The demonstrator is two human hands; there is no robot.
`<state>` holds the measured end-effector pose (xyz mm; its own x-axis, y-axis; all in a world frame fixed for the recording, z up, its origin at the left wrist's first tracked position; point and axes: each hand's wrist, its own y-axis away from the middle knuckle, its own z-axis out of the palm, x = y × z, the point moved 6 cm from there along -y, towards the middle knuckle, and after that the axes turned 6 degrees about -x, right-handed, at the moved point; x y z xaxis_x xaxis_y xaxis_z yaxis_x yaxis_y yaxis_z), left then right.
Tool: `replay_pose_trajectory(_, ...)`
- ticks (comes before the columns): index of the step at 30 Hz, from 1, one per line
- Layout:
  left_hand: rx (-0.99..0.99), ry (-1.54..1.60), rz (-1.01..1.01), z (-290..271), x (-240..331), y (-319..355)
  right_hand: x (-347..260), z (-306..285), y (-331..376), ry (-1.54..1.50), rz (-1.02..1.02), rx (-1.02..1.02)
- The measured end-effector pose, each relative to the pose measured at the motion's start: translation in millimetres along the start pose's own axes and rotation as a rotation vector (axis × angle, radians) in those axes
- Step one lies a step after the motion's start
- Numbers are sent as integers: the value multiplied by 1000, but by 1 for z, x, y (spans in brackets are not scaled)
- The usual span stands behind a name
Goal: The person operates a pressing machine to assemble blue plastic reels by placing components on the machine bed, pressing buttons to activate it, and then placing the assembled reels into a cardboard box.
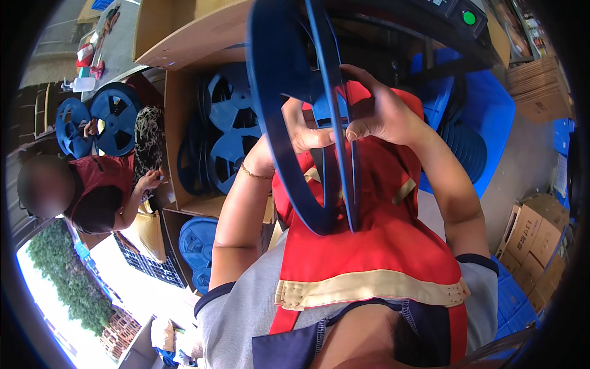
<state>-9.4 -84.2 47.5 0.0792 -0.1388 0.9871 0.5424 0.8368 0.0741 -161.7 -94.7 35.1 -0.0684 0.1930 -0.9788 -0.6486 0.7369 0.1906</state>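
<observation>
Well, both hands are busy: the left hand (302,130) reaches between the discs of a blue reel (267,67), the right hand (390,114) grips its right-hand disc, thumbs nearly meeting. It's upright before the red apron (375,252), between a cardboard box (200,42) and a blue bin (499,126).

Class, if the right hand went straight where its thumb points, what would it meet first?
Probably the held blue reel: the right hand seems to have its thumb against the rim, though depth is unclear.
</observation>
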Motion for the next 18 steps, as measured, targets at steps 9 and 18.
replay_pose_trajectory(9,-29,35,8,-10,-9,-17,18,-16,-16,60,20,42)
replay_pose_trajectory(18,-96,147,-78,-2,-28,-28,21,-30,-12,74,-98,76)
